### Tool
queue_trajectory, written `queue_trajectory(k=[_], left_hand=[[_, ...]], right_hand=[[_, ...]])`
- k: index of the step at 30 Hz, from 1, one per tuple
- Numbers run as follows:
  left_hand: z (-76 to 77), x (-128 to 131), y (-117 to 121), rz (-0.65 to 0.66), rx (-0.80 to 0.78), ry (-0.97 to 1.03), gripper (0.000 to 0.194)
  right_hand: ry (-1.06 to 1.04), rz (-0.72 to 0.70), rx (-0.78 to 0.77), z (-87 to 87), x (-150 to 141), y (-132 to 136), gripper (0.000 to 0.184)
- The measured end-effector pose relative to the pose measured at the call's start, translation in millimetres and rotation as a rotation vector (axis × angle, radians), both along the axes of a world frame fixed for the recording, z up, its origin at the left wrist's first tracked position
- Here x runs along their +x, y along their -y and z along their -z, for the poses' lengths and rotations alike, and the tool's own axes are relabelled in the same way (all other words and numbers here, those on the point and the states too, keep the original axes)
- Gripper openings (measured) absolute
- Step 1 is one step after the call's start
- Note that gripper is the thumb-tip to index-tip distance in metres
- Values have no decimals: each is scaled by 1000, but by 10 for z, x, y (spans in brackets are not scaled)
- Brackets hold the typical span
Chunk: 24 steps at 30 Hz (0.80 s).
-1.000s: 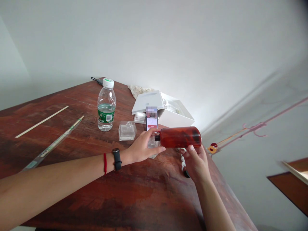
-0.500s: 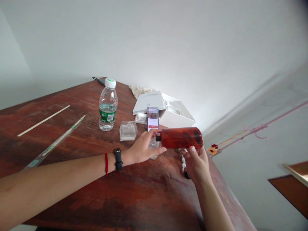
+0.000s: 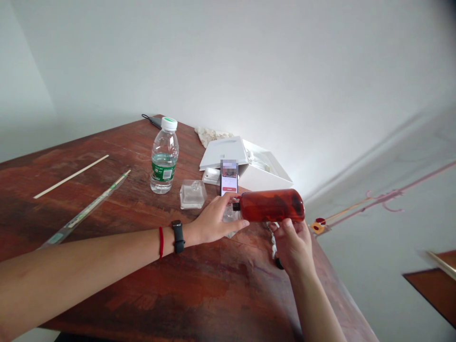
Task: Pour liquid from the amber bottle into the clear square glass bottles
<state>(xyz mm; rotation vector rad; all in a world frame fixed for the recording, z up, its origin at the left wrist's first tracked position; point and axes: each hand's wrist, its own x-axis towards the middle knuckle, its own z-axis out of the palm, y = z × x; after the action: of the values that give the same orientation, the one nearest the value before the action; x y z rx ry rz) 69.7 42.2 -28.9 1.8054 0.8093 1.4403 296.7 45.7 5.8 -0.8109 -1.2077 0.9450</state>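
Note:
A reddish-amber see-through bottle (image 3: 271, 205) lies sideways in the air above the table, its dark narrow neck pointing left. My right hand (image 3: 294, 242) grips it from below near the base, thumb on the near side. At the neck end, my left hand (image 3: 217, 217) holds the bottle's shoulder between thumb and fingers; the far fingertips are partly hidden. Behind the left hand a phone (image 3: 229, 183) with a lit screen leans against a white box. A clear plastic piece (image 3: 231, 216) shows partly between the left thumb and fingers.
On the brown wooden table (image 3: 171, 294) stand a water bottle (image 3: 164, 159) and a clear square container (image 3: 192, 194). A thin stick (image 3: 71, 176) and a wrapped stick (image 3: 92, 209) lie at left. The open white box (image 3: 267, 173) is at the back, near the wall.
The whole view has shifted slightly, so things appear a little further right. Both hands keep the amber bottle in nearly the same pose.

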Motion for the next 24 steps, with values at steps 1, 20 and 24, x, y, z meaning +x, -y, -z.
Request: queue_trajectory(k=[1,20,24], left_hand=[[-2,-1,1,1,1,-1,61],[31,-2,22,-59,4,-39,62],[7,-5,61,-86,1,-58,56]], right_hand=[[0,1,2,2,-2,-1,46],[5,-40,19,4,-10,-15,49],[-1,-50,15,0,-24,-26,49]])
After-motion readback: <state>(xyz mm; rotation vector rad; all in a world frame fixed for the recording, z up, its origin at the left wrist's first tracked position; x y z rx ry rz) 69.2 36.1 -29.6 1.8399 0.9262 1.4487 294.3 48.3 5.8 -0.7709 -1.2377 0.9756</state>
